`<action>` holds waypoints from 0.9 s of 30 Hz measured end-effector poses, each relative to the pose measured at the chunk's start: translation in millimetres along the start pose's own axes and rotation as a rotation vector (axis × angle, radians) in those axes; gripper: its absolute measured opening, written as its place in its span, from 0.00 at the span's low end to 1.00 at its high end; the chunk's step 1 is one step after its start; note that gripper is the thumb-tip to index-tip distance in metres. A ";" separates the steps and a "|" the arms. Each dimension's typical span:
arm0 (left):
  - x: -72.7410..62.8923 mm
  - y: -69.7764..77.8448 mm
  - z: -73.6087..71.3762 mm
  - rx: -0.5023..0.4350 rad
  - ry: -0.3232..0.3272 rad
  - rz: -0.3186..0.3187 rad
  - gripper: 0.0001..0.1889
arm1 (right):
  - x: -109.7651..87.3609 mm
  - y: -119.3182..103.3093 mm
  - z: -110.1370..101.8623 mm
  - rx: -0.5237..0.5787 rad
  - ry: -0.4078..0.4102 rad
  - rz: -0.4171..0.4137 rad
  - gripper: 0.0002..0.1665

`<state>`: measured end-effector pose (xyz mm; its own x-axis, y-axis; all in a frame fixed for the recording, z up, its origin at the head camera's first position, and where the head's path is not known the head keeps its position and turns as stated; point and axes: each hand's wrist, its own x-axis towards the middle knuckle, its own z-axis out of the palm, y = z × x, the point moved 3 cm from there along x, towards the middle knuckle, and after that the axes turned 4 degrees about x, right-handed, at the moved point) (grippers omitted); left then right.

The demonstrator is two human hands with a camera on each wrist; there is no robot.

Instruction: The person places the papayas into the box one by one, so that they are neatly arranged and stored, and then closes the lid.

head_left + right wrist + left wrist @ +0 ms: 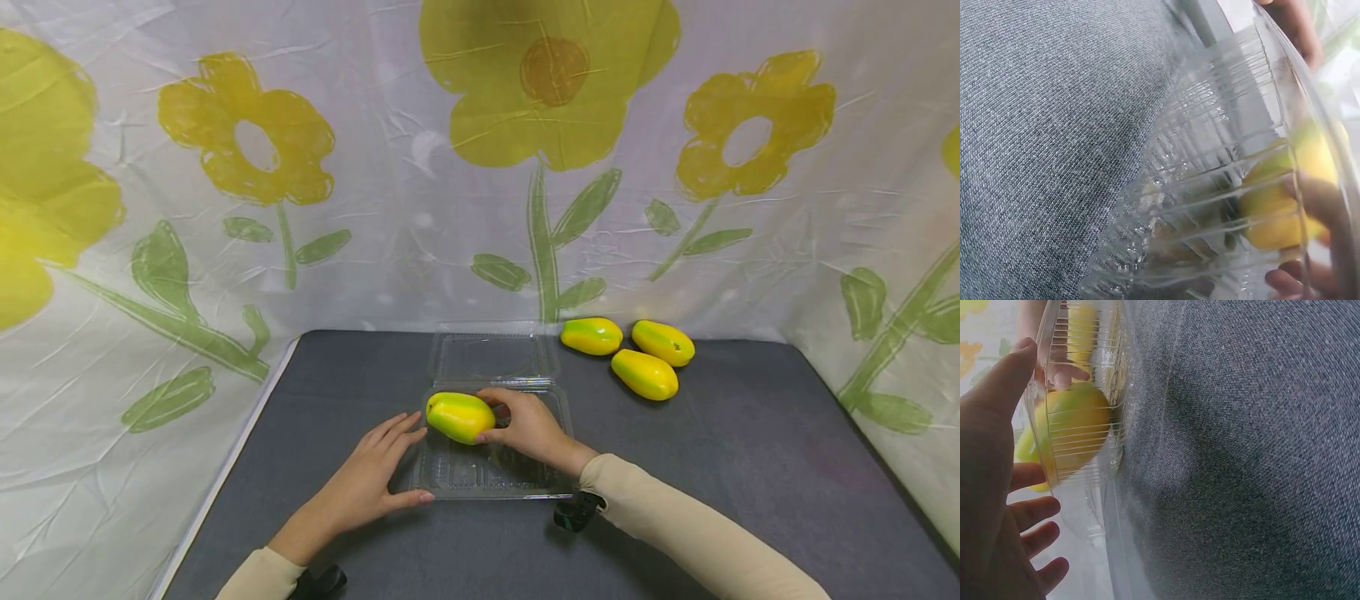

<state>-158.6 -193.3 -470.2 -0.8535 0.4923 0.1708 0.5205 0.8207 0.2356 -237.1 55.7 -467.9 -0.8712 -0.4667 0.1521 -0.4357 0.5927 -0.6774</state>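
A yellow-green papaya (459, 417) lies tilted sideways over the left part of an open clear plastic clamshell box (480, 479). My right hand (528, 429) grips the papaya's right end between thumb and fingers. At the box's left edge is my left hand (375, 471), its fingers spread and fairly straight, the thumb near the front left corner. In the left wrist view the papaya (1079, 425) shows through the ribbed box wall, beside the left hand's fingers (1038, 512). The right wrist view shows the papaya (1285, 194) behind clear plastic, with right-hand fingers on it.
The box's lid (491, 357) lies folded back toward the wall. Beyond the box on the right sit three more papayas, one by the lid (592, 336), one at far right (663, 342), one nearer (645, 375). Grey cloth (720, 467) covers the table; a flowered curtain (390, 167) stands behind.
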 end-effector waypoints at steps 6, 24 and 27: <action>0.1 0.5 -0.1 0.002 0.009 0.001 0.49 | -2.0 -1.2 -2.8 0.012 -0.007 0.015 0.39; -0.3 1.5 -0.5 -0.005 0.010 0.000 0.48 | -5.6 1.5 -9.5 0.025 -0.022 0.032 0.41; -0.3 1.5 -1.0 -0.004 0.011 -0.003 0.48 | -6.8 1.5 -11.6 0.028 -0.022 0.034 0.41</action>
<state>-157.5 -192.5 -468.9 -0.8548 0.4866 0.1805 0.5181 0.8210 0.2399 -234.5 67.4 -461.7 -0.8799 -0.4615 0.1129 -0.3993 0.5895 -0.7022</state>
